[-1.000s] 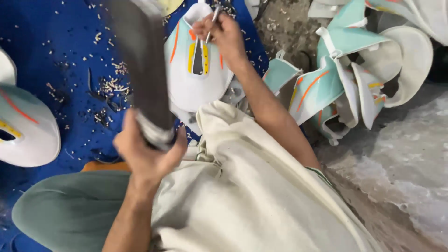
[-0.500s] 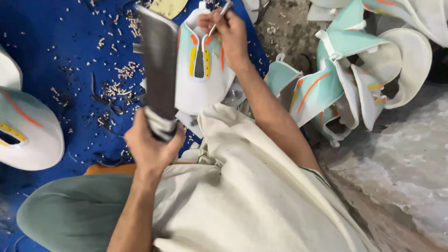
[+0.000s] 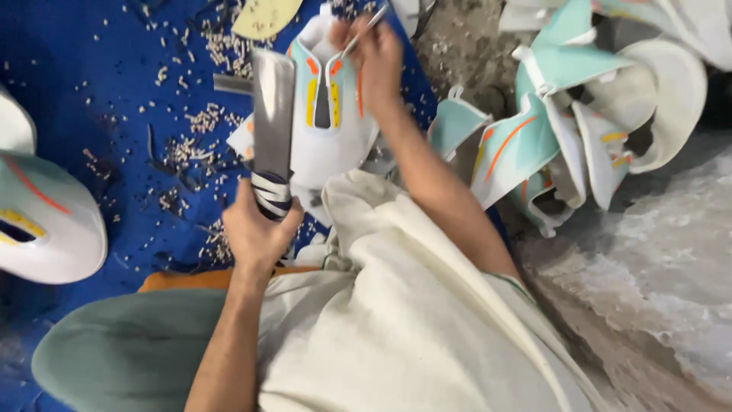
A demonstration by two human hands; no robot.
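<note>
Shoe upper [image 3: 328,130], white with mint panels and yellow and orange stripes, lies flat on the blue sheet [image 3: 91,91] just past my knee, toe end away from me. My right-hand fingers [image 3: 374,46] are pinched shut on a thin metal tool [image 3: 364,29] at the far end of the upper; tool tip sits at the top edge, near the opening. Right hand [image 3: 377,65] rests against the upper, which looks like it pins the piece down while the tool works. Left hand [image 3: 255,233] is wrapped tight around the taped handle [image 3: 271,194] of a broad flat blade [image 3: 272,114]. Blade stands upright along the left edge of the upper, touching or just beside it; can't tell which. Held by the handle end, probably to keep the flat face clear of my fingers.

Cream cloth [image 3: 396,320] covers my lap, edge touching the near end of the upper. Small pale offcuts [image 3: 198,126] are scattered over the sheet left of the blade. One more white upper [image 3: 46,229] lies at far left, well apart. A heap of similar mint-and-white uppers [image 3: 564,122] sits on the right, on rough grey ground [image 3: 656,290], off the sheet. Yellowish cut piece [image 3: 263,15] near the top edge.
</note>
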